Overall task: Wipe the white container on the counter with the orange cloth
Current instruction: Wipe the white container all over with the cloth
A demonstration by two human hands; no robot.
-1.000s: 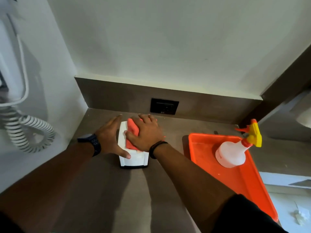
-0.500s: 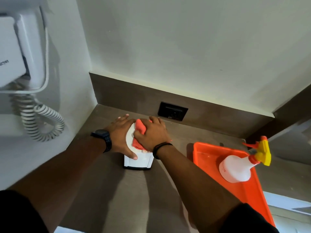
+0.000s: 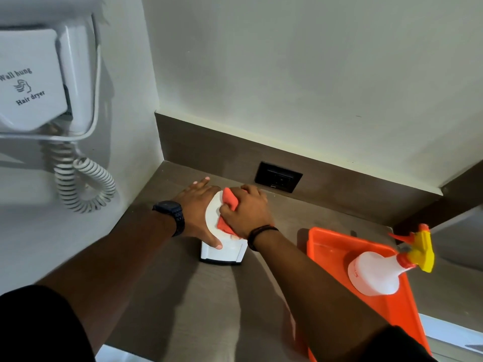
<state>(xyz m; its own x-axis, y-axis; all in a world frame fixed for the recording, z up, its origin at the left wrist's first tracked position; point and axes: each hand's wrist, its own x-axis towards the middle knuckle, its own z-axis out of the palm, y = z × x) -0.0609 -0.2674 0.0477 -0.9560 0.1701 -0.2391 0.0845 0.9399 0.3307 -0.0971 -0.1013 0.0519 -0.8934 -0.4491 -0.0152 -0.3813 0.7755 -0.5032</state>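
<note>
The white container [image 3: 225, 251] stands on the brown counter [image 3: 198, 304] near the back corner. My left hand [image 3: 198, 212], with a black watch on the wrist, lies flat against the container's left side and holds it, thumb over the front edge. My right hand [image 3: 248, 212] is on top of the container, fingers curled around the orange cloth [image 3: 228, 205], which is pressed to the container's top. Much of the cloth is hidden under my fingers.
An orange tray [image 3: 326, 244] on the right holds a white spray bottle [image 3: 376, 273] with a yellow and orange trigger. A black wall socket [image 3: 278, 176] sits behind the container. A white wall-hung hair dryer [image 3: 39, 82] with a coiled cord [image 3: 83, 184] hangs at left.
The view has tilted up and left, showing more of the hair dryer. My right hand has curled tighter over the cloth atop the container; my left hand still holds the container's side.
</note>
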